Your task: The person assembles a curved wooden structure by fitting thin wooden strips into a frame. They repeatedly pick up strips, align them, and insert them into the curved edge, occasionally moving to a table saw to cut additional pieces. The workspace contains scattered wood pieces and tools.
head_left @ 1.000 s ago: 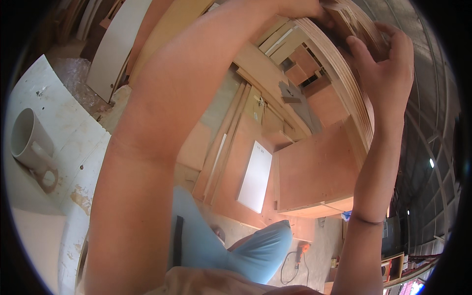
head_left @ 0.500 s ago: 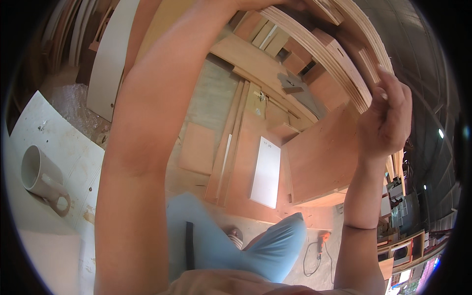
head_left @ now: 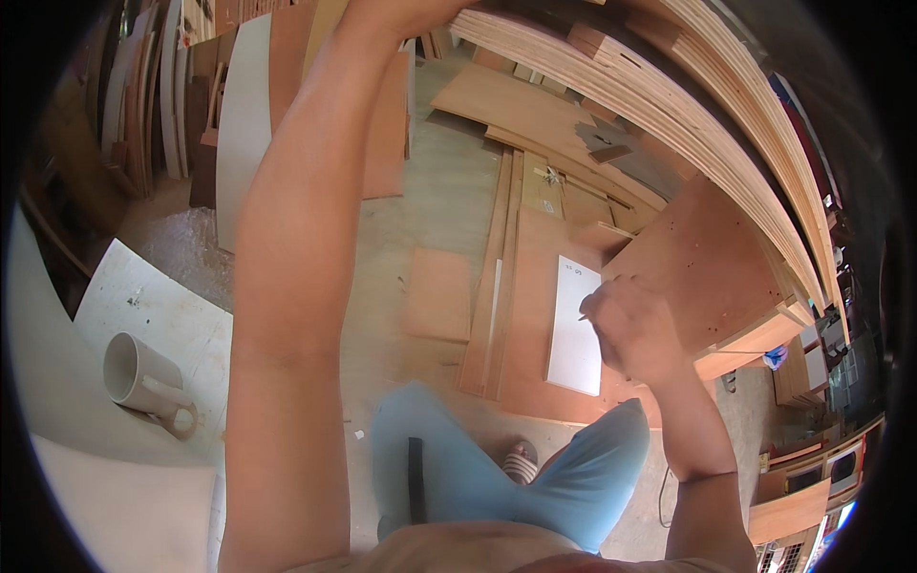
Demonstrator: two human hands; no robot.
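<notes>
Two long, curved-looking layered plywood strips [head_left: 650, 91] span the upper right, with a short wooden block [head_left: 611, 57] between them. My left arm reaches up to the near strip's left end, where my left hand [head_left: 425, 11] touches it; the fingers are cut off by the upper edge. My right hand [head_left: 635, 329] is closed and slightly blurred, below the strips and apart from them. A small dark tip shows at its fingers, too small to name. Behind that hand, a white panel [head_left: 573, 353] lies on a reddish-brown board [head_left: 530, 286].
A white mug [head_left: 143, 372] lies tilted on a white surface [head_left: 158, 291] at my left. Boards [head_left: 244, 134] lean upright at the far left. A plywood box [head_left: 712, 258] stands right of the white panel. Flat boards [head_left: 439, 296] lie on the floor around my sandalled foot [head_left: 521, 463].
My right hand has left the right end of the plywood strips and come down and left, closed. The whole view has shifted; my left hand stays at the strips' left end.
</notes>
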